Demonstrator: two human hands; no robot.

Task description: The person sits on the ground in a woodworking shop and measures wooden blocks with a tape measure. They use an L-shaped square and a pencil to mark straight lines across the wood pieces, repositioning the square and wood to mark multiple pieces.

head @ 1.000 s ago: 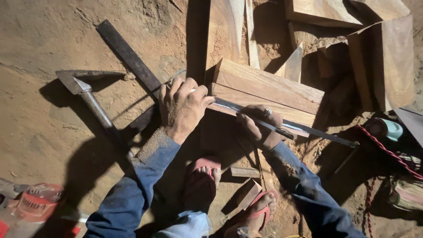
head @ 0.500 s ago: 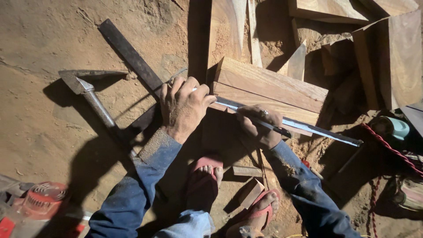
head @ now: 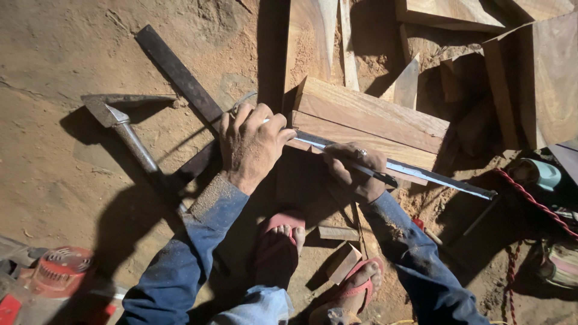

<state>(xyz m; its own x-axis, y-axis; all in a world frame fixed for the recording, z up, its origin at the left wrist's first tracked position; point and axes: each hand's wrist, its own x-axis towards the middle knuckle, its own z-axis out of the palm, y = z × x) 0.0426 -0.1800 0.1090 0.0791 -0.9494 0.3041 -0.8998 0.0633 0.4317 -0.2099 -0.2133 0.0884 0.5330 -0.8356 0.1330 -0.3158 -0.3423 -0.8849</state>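
Observation:
My left hand [head: 253, 144] presses down on the near end of a long metal ruler [head: 433, 176] that lies across a wooden plank [head: 367, 117]. My right hand [head: 355, 171] grips a dark pen [head: 376, 174] with its tip against the ruler's edge on the plank. The ruler runs from my left hand down to the right, past the plank's end. Both sleeves are blue and dusty.
A hammer [head: 123, 129] and a dark flat bar [head: 180, 75] lie on the sandy ground at left. More planks [head: 530, 78] stand at top right. A red power tool [head: 60, 271] sits bottom left, a red rope [head: 530, 201] at right. My feet wear red sandals [head: 280, 241].
The view has shifted slightly. My right hand with the pen has slid a little along the ruler; my left hand stays pressed on the ruler.

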